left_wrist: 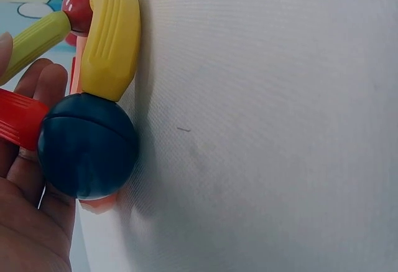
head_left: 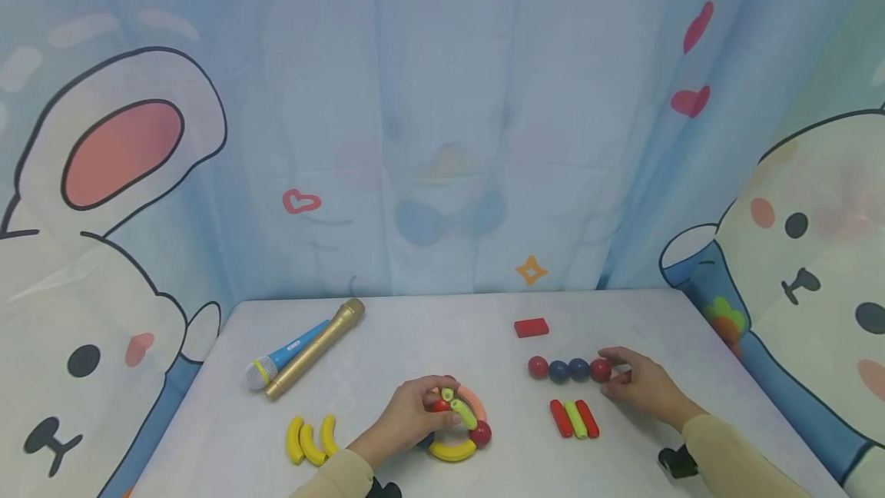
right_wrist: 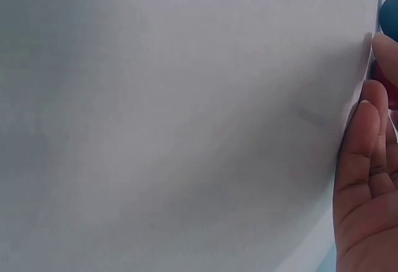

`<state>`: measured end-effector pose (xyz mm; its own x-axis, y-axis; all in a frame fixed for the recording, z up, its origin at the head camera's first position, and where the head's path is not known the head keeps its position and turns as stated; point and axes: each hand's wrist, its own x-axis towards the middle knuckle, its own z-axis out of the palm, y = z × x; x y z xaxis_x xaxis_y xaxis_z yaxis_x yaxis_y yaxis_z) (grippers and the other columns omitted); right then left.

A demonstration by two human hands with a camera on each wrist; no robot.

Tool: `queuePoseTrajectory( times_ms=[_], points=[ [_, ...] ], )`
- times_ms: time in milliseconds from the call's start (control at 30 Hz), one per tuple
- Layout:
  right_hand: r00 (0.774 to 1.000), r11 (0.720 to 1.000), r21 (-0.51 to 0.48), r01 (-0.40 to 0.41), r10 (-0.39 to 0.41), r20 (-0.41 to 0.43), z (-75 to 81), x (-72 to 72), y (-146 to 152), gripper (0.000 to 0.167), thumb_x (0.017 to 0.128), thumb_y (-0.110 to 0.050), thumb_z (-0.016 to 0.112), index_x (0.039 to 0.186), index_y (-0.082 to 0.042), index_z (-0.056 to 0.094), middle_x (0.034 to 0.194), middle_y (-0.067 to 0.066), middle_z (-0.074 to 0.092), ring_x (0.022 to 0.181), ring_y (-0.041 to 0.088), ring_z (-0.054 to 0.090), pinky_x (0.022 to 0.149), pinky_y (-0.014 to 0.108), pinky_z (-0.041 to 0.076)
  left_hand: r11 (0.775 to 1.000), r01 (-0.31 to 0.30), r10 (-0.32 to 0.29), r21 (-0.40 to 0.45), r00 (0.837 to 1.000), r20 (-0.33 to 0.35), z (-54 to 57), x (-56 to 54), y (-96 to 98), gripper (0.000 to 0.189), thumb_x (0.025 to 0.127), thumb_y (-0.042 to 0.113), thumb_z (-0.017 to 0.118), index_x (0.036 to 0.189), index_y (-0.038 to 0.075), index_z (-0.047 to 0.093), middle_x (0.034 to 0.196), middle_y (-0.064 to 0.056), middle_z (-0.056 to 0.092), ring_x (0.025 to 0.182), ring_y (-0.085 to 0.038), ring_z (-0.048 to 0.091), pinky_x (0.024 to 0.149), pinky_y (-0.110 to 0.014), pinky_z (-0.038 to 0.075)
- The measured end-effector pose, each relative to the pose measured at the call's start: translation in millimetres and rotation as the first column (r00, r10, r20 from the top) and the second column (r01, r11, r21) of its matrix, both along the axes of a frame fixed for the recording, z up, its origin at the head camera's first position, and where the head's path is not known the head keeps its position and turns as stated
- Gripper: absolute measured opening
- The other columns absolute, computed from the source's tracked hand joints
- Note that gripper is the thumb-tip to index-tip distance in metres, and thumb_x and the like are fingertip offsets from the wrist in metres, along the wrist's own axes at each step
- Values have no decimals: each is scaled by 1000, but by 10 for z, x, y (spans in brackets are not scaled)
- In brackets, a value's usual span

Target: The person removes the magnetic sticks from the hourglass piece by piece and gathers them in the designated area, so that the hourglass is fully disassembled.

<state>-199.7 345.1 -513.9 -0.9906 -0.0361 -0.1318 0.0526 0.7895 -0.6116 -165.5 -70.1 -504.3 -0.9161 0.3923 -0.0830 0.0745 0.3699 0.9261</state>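
My left hand (head_left: 404, 417) holds a ring-shaped build of toy sticks and balls, its thumb at a lime stick (head_left: 463, 413). In that build are a curved yellow stick (head_left: 452, 451), a curved salmon stick (head_left: 473, 402) and a red ball (head_left: 480, 433). A large dark blue ball (left_wrist: 88, 146) and a red stick (left_wrist: 22, 119) show close up in the left wrist view, with fingers behind the stick. Farther right, my right hand (head_left: 650, 384) pinches the red ball (head_left: 601, 370) ending a row with two blue balls (head_left: 569, 370) and another red ball (head_left: 538, 367).
Red and lime straight sticks (head_left: 574, 419) lie below the ball row, and a red block (head_left: 531, 327) behind it. Curved yellow sticks (head_left: 311, 446) sit at the left. A blue microphone (head_left: 286, 356) and a gold one (head_left: 314, 350) lie at the back left, before a curtain (head_left: 442, 98).
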Motion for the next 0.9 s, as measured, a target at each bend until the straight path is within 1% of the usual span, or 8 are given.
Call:
queuePoseTrajectory(
  times_ms=[267, 400, 500, 567, 633, 733, 800, 900],
  points=[
    [999, 999, -9, 35, -35, -37, 132, 102, 47, 71, 85, -9, 78, 143, 1, 39, 130, 30, 51, 89, 25, 62, 78, 43, 58, 1000, 3, -3, -5, 1000, -6, 11, 4, 3, 46, 80, 14, 85, 123, 14, 68, 91, 8, 73, 81, -9, 64, 70, -22, 51],
    [997, 998, -57, 37, -41, -63, 274, 181, -168, 67, 86, -9, 78, 141, 0, 41, 126, 26, 55, 89, 25, 60, 75, 38, 59, 1000, 2, -2, -12, 1000, -18, 7, -1, -8, 45, 80, 15, 84, 122, 14, 68, 89, 9, 72, 79, -10, 63, 67, -21, 49],
    [999, 991, -133, -35, 31, -34, 388, 235, -551, 61, 84, -8, 80, 136, -3, 49, 121, 17, 60, 87, 22, 59, 74, 33, 58, 1000, -1, 1, -15, 1000, -30, 7, -3, -24, 45, 80, 15, 84, 122, 14, 68, 90, 9, 72, 80, -9, 64, 68, -21, 50],
    [993, 977, -176, -118, 117, -12, 427, 269, -862, 56, 83, -8, 81, 132, -6, 54, 116, 10, 64, 85, 20, 59, 73, 30, 57, 1000, -5, 4, -18, 999, -37, 9, -2, -34, 45, 80, 15, 84, 122, 14, 68, 92, 8, 72, 83, -9, 64, 72, -24, 53],
    [976, 953, -216, -211, 217, 6, 437, 301, -1172, 53, 82, -9, 82, 129, -8, 58, 113, 6, 66, 84, 19, 61, 72, 28, 57, 1000, -7, 6, -25, 999, -45, 9, -1, -42, 45, 80, 16, 85, 122, 14, 68, 95, 8, 72, 86, -9, 65, 76, -27, 54],
    [937, 906, -266, -330, 349, 25, 400, 350, -1574, 50, 83, -10, 81, 127, -10, 58, 108, 2, 67, 81, 18, 61, 70, 28, 56, 999, -9, 6, -42, 998, -63, -2, -2, -45, 45, 80, 19, 85, 122, 17, 68, 103, 7, 72, 91, -9, 65, 80, -31, 56],
    [918, 879, -308, -363, 393, 40, 369, 383, -1764, 48, 83, -10, 81, 125, -10, 58, 107, 1, 67, 81, 18, 62, 71, 28, 57, 999, 0, -4, -41, 997, -83, -16, -6, -42, 45, 81, 21, 85, 122, 18, 68, 107, 6, 71, 94, -9, 66, 82, -32, 56],
    [919, 874, -339, -349, 390, 59, 313, 421, -1936, 47, 83, -9, 81, 123, -12, 58, 104, -1, 67, 78, 19, 62, 69, 28, 57, 1000, 18, -20, -21, 993, -116, -36, -11, -36, 44, 82, 20, 84, 122, 16, 68, 111, 5, 71, 97, -10, 67, 82, -31, 56]
  ],
)
